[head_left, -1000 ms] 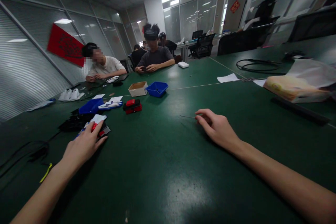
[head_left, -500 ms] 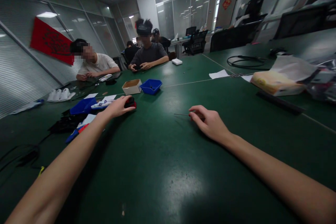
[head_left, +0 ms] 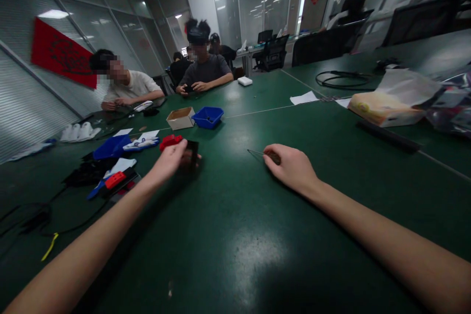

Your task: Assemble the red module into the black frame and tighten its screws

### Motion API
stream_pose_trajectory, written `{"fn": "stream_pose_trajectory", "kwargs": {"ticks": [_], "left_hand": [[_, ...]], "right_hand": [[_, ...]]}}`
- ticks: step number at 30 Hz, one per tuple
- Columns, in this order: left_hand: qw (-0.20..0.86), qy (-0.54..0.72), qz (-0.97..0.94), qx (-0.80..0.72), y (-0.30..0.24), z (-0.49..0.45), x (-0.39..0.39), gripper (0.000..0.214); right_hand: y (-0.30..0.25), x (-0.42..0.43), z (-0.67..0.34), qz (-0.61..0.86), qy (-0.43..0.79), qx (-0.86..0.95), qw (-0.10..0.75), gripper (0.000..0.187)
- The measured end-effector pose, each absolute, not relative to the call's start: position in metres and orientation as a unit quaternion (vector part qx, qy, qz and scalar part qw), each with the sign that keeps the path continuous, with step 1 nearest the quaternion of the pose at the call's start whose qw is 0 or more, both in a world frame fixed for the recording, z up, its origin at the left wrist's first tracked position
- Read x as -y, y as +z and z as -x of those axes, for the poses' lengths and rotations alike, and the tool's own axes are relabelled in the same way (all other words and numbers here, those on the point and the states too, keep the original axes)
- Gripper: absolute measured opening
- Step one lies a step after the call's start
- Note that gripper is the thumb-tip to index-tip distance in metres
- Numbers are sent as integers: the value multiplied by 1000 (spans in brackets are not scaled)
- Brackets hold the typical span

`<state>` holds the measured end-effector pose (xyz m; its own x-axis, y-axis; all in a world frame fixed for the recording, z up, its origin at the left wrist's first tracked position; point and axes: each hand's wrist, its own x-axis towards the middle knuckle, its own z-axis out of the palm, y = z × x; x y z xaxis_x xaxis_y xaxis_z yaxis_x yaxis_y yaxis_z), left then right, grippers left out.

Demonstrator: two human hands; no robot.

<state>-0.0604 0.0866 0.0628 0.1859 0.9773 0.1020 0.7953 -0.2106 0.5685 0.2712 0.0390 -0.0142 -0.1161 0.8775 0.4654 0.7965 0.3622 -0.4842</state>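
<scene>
My left hand (head_left: 170, 161) is closed around a dark, flat-faced block (head_left: 192, 151) with a shiny surface, blurred by motion. Against the far side of that hand shows a red part (head_left: 170, 142); whether it joins the dark block I cannot tell. On the right, my right hand (head_left: 292, 163) rests low over the green table (head_left: 235, 196), fingers curled around a screwdriver. Its thin metal shaft (head_left: 255, 152) points left, and the handle is mostly hidden in the palm. Beyond my left hand stand a blue bin (head_left: 208, 117) with small dark pieces and an open cardboard box (head_left: 180, 118).
Left of my forearm lie another blue bin (head_left: 112, 147), white-and-blue gloves (head_left: 142, 143), a red-and-black item (head_left: 115, 180) and cables. A tissue pack (head_left: 384, 108) and a long black bar (head_left: 388, 136) lie right. Two people sit across the table.
My left hand has taken hold of the dark block and turned it, showing its flat face. My right hand's fingers have closed further around the screwdriver. The view has shifted slightly.
</scene>
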Motion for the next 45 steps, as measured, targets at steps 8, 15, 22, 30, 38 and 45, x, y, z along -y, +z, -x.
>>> {"fn": "stream_pose_trajectory", "kwargs": {"ticks": [8,15,22,30,38,45], "left_hand": [[289,184,-792,-505,27,-11,-26,50],[102,208,-797,-557,57,33,-77,42],[-34,114,-770,-627,87,105,-151,46],[-94,103,-770,-622,89,98,-106,49],[94,154,-791,-584,54,25,-25,41],[344,217,-772,-488,35,10,0,64]], "right_hand": [[-14,-36,-271,549,21,784,287,16],[-11,-36,-271,537,27,795,281,18],[-12,-37,-271,530,33,799,284,18],[-15,-39,-273,515,45,797,312,17],[0,-24,-243,465,128,803,350,21],[4,-21,-219,497,201,796,281,21]]}}
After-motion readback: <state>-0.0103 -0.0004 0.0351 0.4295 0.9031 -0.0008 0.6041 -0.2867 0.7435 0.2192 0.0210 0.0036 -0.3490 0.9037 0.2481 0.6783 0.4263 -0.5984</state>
